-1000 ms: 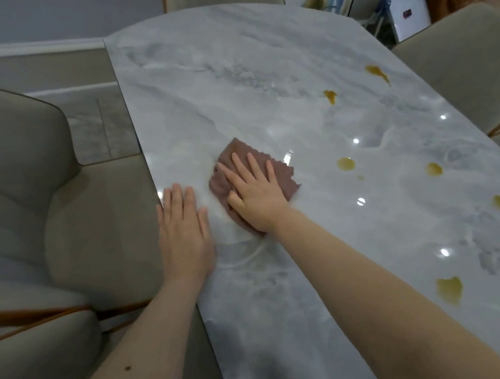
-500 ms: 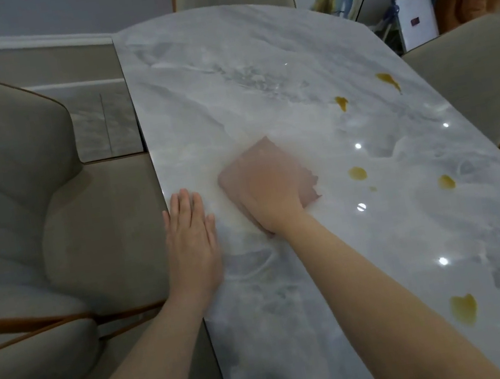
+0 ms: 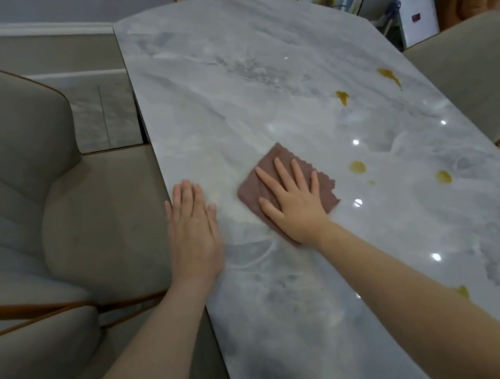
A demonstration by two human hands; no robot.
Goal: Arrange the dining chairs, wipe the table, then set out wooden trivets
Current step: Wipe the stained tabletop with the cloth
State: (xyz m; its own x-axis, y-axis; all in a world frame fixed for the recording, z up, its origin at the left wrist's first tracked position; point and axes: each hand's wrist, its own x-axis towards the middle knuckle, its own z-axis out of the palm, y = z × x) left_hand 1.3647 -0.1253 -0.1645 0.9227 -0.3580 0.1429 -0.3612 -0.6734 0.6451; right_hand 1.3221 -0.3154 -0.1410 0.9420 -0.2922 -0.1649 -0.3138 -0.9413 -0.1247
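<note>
Right hand (image 3: 294,206) lies flat, fingers straight, pressing the brown cloth (image 3: 285,193) onto the marble desk (image 3: 226,94) near its left edge. Left hand (image 3: 193,232) rests flat and empty just beside it, bracing. The cloth looks thin, soft and light, likely to bunch, so a spread palm suits it. Yellow spills (image 3: 357,167) sit just right of it, unwiped.
</note>
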